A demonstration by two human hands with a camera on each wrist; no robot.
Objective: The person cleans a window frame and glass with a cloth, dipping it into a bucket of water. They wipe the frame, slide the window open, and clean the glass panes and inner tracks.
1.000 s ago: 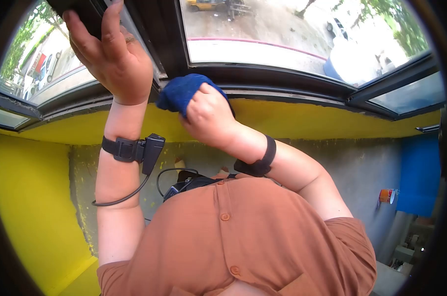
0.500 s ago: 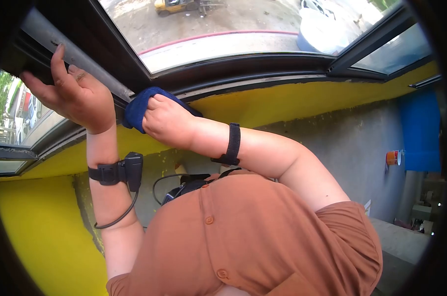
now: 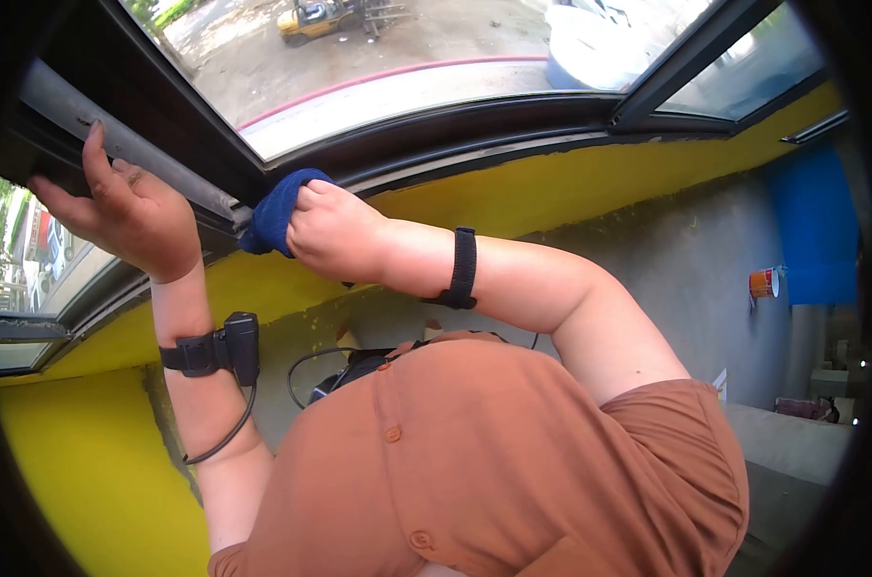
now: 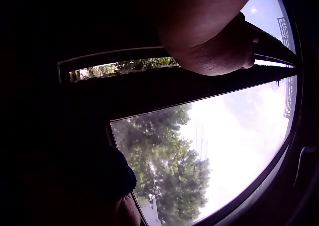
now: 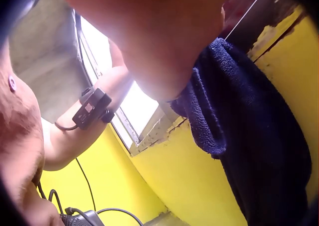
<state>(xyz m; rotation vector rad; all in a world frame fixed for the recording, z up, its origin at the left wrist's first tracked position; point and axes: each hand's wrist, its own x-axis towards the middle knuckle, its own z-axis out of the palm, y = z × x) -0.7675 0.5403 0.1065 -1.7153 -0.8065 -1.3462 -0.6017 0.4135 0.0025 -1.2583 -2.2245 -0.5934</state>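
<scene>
My right hand [image 3: 338, 233] grips a dark blue cloth [image 3: 280, 213] at the lower corner of the black window frame [image 3: 200, 106]. In the right wrist view, the fluffy cloth [image 5: 259, 131] hangs in folds beside the yellow wall. To the left, my left hand [image 3: 133, 213] lies against the upright edge of the sliding sash [image 3: 119, 142], its fingers spread and mostly straight. The left wrist view is dark; there the hand [image 4: 214, 42] overlaps the frame bars, with bright glass below it.
Below the window runs a yellow wall [image 3: 513, 207] over grey plaster. Black cable [image 3: 226, 438] hangs from the left wrist camera [image 3: 241, 348]. A small orange-and-white tub [image 3: 763, 283] is at the right, next to a blue panel [image 3: 816, 226]. Outside stands a yellow forklift [image 3: 306, 23].
The head view has turned, shifting the window leftward. My left hand has slid lower along the sash edge. The right hand keeps hold of the cloth at the frame's lower corner.
</scene>
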